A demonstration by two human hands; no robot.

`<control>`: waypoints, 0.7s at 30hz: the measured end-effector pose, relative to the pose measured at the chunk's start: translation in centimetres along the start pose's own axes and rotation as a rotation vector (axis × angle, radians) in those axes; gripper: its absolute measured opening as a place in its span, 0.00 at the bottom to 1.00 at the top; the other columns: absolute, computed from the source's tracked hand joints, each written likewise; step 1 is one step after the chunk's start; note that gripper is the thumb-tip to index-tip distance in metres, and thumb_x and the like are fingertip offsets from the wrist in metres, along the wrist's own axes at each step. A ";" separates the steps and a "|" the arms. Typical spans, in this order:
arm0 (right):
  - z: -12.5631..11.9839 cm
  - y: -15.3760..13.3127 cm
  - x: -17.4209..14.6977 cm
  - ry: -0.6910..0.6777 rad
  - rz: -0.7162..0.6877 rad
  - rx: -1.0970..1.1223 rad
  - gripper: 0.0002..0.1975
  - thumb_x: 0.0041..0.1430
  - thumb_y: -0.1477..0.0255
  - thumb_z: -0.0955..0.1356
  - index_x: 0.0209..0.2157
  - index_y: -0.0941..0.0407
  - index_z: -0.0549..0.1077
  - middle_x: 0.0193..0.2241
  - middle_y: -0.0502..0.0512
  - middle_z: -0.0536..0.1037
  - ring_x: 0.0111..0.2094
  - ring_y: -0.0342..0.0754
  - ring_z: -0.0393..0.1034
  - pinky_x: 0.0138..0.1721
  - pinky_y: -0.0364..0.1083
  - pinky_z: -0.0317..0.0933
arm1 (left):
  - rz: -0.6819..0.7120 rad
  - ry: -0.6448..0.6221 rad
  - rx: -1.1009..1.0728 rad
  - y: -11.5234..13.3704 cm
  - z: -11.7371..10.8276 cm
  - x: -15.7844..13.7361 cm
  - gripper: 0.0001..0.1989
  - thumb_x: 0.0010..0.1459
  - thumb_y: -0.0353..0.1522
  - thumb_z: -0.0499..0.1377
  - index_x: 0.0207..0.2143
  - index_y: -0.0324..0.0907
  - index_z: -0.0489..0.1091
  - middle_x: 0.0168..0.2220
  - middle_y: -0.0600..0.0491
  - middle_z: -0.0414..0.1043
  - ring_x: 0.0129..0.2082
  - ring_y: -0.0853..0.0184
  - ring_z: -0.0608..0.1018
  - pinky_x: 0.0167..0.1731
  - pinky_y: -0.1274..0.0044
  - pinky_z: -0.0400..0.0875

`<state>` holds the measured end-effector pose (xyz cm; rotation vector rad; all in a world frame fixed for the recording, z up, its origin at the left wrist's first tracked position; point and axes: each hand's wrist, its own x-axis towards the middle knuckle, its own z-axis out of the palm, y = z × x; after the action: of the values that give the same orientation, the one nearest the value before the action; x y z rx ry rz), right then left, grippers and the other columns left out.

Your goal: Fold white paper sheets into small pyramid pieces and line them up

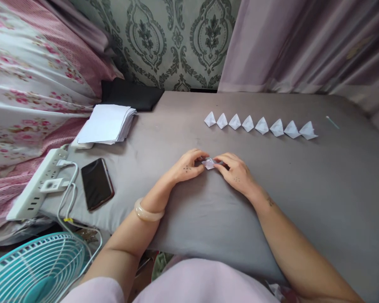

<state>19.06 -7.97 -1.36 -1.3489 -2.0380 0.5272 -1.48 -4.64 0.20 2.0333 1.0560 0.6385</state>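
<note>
A small folded white paper piece [209, 163] is between my hands, just above or on the grey cloth-covered table. My left hand [189, 165] pinches its left corner between thumb and fingers, and a pale bangle circles that wrist. On the other side my right hand [233, 169] grips the right edge the same way. Beyond them stands a row of several folded white paper shapes [248, 123], each with a pointed top, running towards the right.
To the left lie a stack of white paper [104, 124], a black folded item [131, 94] and a phone [97, 184]. A power strip [39, 185] with white cables runs along the left edge, above a turquoise fan [41, 269]. A thin stick [332, 122] lies far right.
</note>
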 end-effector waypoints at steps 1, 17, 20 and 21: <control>0.0 -0.1 0.0 0.001 0.006 -0.002 0.09 0.62 0.69 0.65 0.42 0.53 0.75 0.38 0.57 0.77 0.41 0.52 0.70 0.45 0.51 0.63 | -0.013 0.013 -0.020 0.1 0.0 0.0 0.15 0.54 0.27 0.58 0.45 0.39 0.72 0.41 0.48 0.72 0.40 0.66 0.74 0.42 0.75 0.69; 1.0 -0.7 0.1 0.055 0.021 -0.003 0.08 0.63 0.68 0.64 0.38 0.52 0.76 0.36 0.55 0.78 0.40 0.52 0.71 0.41 0.49 0.64 | -0.002 0.052 -0.152 -0.8 0.6 0.5 0.08 0.58 0.34 0.60 0.38 0.40 0.76 0.36 0.51 0.72 0.31 0.71 0.71 0.32 0.80 0.64; 1.0 -0.7 0.2 0.072 0.026 0.000 0.08 0.63 0.69 0.64 0.38 0.52 0.76 0.36 0.55 0.78 0.40 0.51 0.71 0.41 0.49 0.64 | -0.004 0.081 -0.137 -0.8 0.8 0.6 0.07 0.58 0.33 0.59 0.37 0.41 0.76 0.35 0.51 0.73 0.31 0.71 0.71 0.34 0.80 0.64; 1.0 -0.7 0.2 0.086 0.029 0.009 0.08 0.63 0.69 0.64 0.38 0.52 0.76 0.36 0.56 0.77 0.39 0.51 0.71 0.40 0.49 0.64 | 0.000 0.095 -0.133 -0.8 0.9 0.7 0.07 0.58 0.33 0.59 0.37 0.41 0.76 0.35 0.51 0.74 0.31 0.71 0.71 0.34 0.79 0.65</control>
<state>17.84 -8.05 -1.59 -1.3738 -1.9478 0.4818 -0.83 -4.13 -0.90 1.9037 1.0396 0.7911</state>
